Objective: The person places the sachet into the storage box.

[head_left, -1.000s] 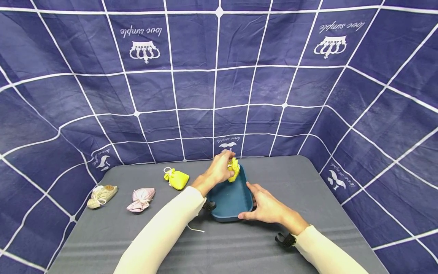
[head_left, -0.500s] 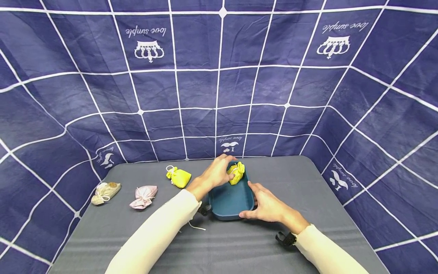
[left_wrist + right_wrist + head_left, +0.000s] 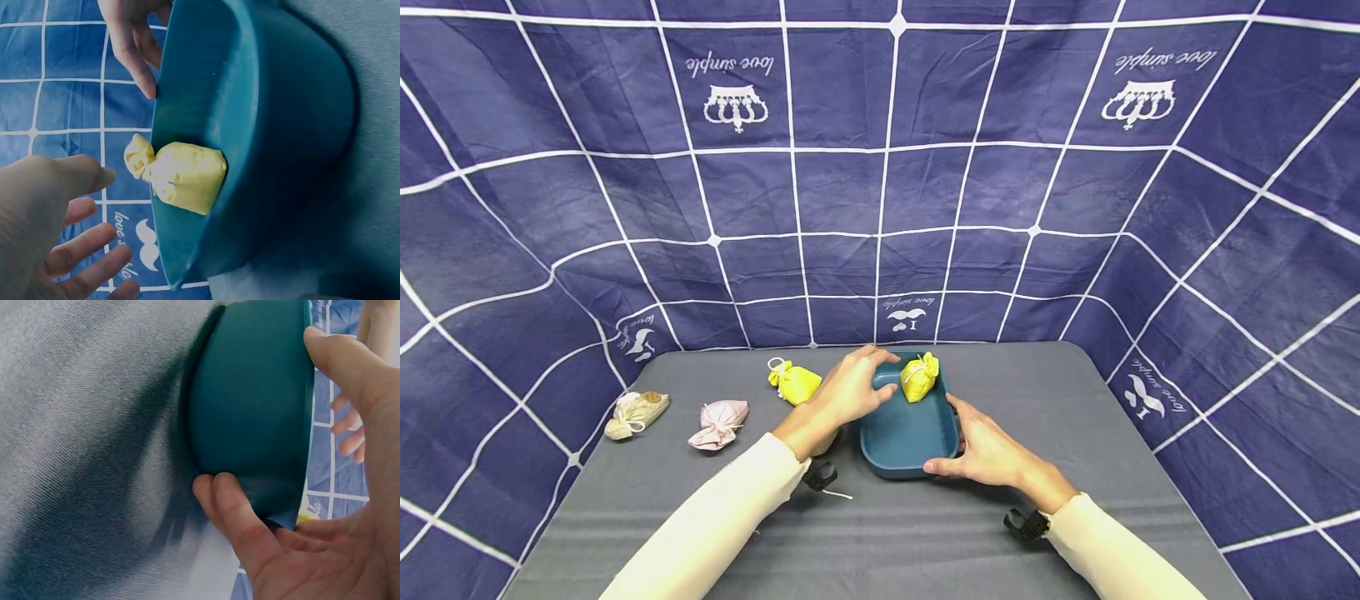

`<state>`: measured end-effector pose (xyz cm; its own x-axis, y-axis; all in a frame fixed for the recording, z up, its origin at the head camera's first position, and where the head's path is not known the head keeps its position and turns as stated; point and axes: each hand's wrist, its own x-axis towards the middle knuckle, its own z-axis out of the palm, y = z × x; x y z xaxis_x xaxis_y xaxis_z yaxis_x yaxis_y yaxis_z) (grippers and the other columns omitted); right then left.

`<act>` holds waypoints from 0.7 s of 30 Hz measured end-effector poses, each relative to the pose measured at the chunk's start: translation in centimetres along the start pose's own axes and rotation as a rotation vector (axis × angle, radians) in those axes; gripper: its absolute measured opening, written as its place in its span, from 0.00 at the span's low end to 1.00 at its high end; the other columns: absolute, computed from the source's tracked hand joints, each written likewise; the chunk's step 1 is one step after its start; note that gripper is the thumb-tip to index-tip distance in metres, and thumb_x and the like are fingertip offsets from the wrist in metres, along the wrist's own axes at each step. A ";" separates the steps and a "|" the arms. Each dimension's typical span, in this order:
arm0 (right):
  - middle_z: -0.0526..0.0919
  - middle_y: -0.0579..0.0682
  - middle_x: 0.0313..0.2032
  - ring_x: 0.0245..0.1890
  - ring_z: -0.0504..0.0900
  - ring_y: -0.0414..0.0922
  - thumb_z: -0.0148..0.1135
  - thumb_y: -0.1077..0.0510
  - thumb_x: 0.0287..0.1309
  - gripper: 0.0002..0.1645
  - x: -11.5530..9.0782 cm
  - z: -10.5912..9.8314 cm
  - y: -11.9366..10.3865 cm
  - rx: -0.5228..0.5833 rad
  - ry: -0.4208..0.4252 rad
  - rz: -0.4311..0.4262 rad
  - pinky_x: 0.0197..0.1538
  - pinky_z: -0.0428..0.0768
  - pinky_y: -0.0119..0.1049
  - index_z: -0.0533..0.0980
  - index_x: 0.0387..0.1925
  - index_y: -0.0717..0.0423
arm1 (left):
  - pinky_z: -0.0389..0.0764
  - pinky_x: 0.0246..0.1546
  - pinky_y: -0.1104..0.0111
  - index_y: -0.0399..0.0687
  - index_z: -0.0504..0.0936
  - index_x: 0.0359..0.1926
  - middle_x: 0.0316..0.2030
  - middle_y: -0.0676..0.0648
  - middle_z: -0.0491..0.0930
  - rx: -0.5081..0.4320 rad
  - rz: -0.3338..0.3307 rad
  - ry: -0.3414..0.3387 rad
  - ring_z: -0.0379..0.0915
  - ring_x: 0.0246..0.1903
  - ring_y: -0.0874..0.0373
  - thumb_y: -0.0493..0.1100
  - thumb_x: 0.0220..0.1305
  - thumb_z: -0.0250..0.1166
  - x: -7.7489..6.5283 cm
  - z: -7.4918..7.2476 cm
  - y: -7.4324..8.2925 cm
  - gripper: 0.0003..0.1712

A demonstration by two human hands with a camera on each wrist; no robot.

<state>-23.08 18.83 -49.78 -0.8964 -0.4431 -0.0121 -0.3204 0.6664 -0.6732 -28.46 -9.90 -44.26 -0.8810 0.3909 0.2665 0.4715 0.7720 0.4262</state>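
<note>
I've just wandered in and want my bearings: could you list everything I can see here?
Tray: 1, dark teal, mid-table
Pouch in the tray: 1, yellow, far end
Pouch beside the tray: 1, yellow, left
Pink pouch: 1, pale pink, further left
Beige pouch: 1, beige, leftmost
Cord: 1, white, near left wrist
Table: 1, grey, underneath
Cloth: blue, white lines, behind
Straps: 2, black, wrists
Sleeves: 2, cream, arms
Left hand: 1, by the tray, holding nothing
Right hand: 1, gripping the tray's right side
</note>
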 end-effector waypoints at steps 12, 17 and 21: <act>0.69 0.76 0.82 0.49 0.95 0.42 0.91 0.36 0.57 0.83 0.1 -0.2 0.1 0.057 -0.020 0.000 0.62 0.92 0.42 0.50 0.92 0.70 | 0.91 0.65 0.47 0.48 0.90 0.69 0.63 0.43 0.91 0.005 0.002 0.061 0.90 0.63 0.44 0.46 0.73 0.81 -3.8 -1.2 -2.4 0.27; 0.70 0.76 0.81 0.50 0.96 0.42 0.92 0.37 0.56 0.82 0.0 0.1 0.2 0.083 -0.019 0.015 0.62 0.92 0.43 0.51 0.92 0.69 | 0.90 0.67 0.46 0.47 0.90 0.69 0.62 0.43 0.91 0.024 -0.015 0.073 0.90 0.65 0.44 0.46 0.73 0.80 -5.7 -1.1 -3.4 0.26; 0.71 0.75 0.80 0.50 0.96 0.43 0.93 0.37 0.56 0.82 0.1 0.1 0.3 0.077 -0.019 0.017 0.61 0.92 0.42 0.52 0.91 0.70 | 0.90 0.65 0.46 0.46 0.91 0.67 0.60 0.43 0.91 0.044 -0.026 0.090 0.91 0.64 0.43 0.45 0.72 0.80 -7.1 -0.8 -4.0 0.26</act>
<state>-23.18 18.92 -50.06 -0.8952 -0.4441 -0.0371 -0.2803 0.6258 -0.7279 -24.01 -16.14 -47.19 -0.8847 0.3254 0.3338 0.4449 0.8031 0.3963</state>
